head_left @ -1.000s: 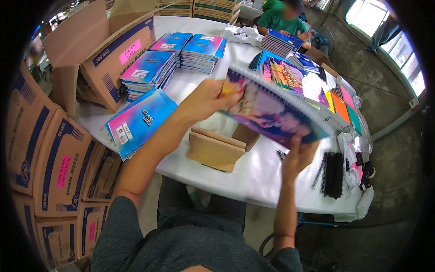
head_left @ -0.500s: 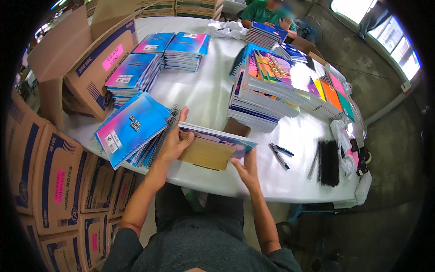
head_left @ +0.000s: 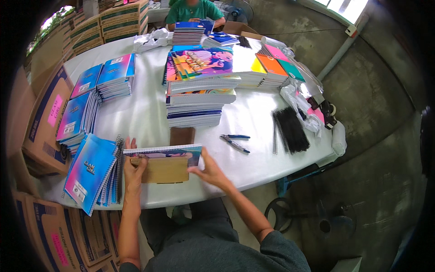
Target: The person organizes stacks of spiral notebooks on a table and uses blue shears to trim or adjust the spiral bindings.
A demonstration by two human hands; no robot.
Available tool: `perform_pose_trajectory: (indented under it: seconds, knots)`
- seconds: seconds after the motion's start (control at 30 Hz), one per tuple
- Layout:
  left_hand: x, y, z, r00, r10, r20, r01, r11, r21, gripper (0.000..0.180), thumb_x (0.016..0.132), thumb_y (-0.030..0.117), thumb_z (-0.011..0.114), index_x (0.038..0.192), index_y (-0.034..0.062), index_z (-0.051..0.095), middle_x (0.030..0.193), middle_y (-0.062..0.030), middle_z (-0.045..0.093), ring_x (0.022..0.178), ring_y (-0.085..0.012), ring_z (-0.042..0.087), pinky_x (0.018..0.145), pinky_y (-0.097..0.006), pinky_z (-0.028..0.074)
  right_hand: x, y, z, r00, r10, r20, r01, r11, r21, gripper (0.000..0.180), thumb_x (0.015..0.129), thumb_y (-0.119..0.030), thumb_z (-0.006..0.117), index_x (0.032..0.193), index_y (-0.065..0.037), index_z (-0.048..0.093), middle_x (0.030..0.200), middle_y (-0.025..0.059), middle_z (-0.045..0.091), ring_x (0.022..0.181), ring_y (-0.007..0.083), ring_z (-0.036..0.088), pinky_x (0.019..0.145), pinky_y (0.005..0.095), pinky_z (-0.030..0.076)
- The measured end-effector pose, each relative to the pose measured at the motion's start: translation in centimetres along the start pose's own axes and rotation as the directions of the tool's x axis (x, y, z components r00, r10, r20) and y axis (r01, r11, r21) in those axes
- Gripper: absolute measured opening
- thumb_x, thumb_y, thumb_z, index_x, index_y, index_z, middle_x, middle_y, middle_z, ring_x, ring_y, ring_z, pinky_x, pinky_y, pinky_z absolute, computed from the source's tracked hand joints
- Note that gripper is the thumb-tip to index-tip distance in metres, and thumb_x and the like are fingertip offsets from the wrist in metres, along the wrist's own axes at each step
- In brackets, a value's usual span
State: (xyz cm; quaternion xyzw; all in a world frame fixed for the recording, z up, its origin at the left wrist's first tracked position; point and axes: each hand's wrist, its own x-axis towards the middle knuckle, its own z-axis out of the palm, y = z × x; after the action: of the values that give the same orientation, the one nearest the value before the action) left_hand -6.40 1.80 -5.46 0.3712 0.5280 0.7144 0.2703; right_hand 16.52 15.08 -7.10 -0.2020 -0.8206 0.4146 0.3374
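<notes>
Between my two hands I hold a notebook (head_left: 174, 153) by its ends, its white page edge lined with punched holes facing up and part of its purple and teal cover showing. My left hand (head_left: 134, 171) is closed on its left end, thumb in front. At the right end, my right hand (head_left: 209, 170) grips it with the thumb toward me. A flat tan board (head_left: 165, 172) lies just below the notebook on the white table. Left of my left hand is a fanned stack of blue and pink spiral notebooks (head_left: 90, 170).
Cutting pliers (head_left: 235, 143) and a bundle of black spiral coils (head_left: 291, 130) lie to the right. Tall notebook stacks (head_left: 195, 113) stand behind a brown block (head_left: 182, 135). More blue notebooks (head_left: 115, 77) and a carton (head_left: 47, 120) are at left. A person in green (head_left: 195, 13) sits opposite.
The whole view has swung to the right, so the table's things appear further left. Both hands still hold the notebook, whose top edge now looks nearly level instead of slanting down to the right.
</notes>
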Motion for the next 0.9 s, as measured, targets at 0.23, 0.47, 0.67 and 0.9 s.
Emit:
perform_pose_trajectory:
  seconds: [0.23,0.47,0.67,0.9]
  knots:
    - [-3.8,2.3,-0.1,0.985,0.166,-0.037,-0.153,0.96,0.235,0.088,0.09,0.017,0.064,0.154,0.0073,0.004,0.158,-0.0175,0.016,0.146,-0.029,0.018,0.117,-0.041,0.014,2.6,13.6,-24.4,0.657,0.058,-0.751,-0.745,0.2,-0.636,0.041,0.081,-0.035,0.072,0.104,-0.002,0.063,0.105,0.0165,0.062,0.1,0.0326,0.06,0.082,0.0473,0.047]
    - [-5.3,5.1,0.0,0.972,0.228,-0.051,-0.207,0.942,0.263,0.076,0.091,0.0,0.052,0.153,0.0058,0.008,0.158,-0.0171,0.017,0.145,-0.0308,0.02,0.117,-0.047,0.015,2.8,16.1,-27.2,0.637,0.29,-0.714,-0.77,0.274,-0.576,0.025,0.077,-0.022,0.069,0.09,0.0,0.068,0.097,0.0242,0.067,0.091,0.0431,0.065,0.081,0.0479,0.053]
    - [-4.6,7.5,0.3,0.956,0.29,-0.047,-0.26,0.909,0.326,0.071,0.09,-0.006,0.047,0.152,0.0037,0.014,0.157,-0.0162,0.019,0.145,-0.0306,0.021,0.117,-0.045,0.016,2.4,15.0,-29.6,0.617,0.311,-0.723,-0.779,0.37,-0.506,0.018,0.078,-0.019,0.064,0.091,-0.01,0.072,0.093,0.0177,0.07,0.091,0.037,0.067,0.079,0.0454,0.053]
    - [-5.0,8.2,1.0,0.939,0.342,0.028,-0.316,0.831,0.457,0.069,0.088,-0.006,0.048,0.15,-0.0005,0.02,0.156,-0.015,0.023,0.144,-0.0299,0.024,0.117,-0.044,0.017,1.7,13.9,-30.7,0.731,0.18,-0.659,-0.663,0.416,-0.622,0.021,0.069,-0.018,0.08,0.084,-0.007,0.07,0.082,0.0147,0.067,0.081,0.0331,0.067,0.071,0.0429,0.052]
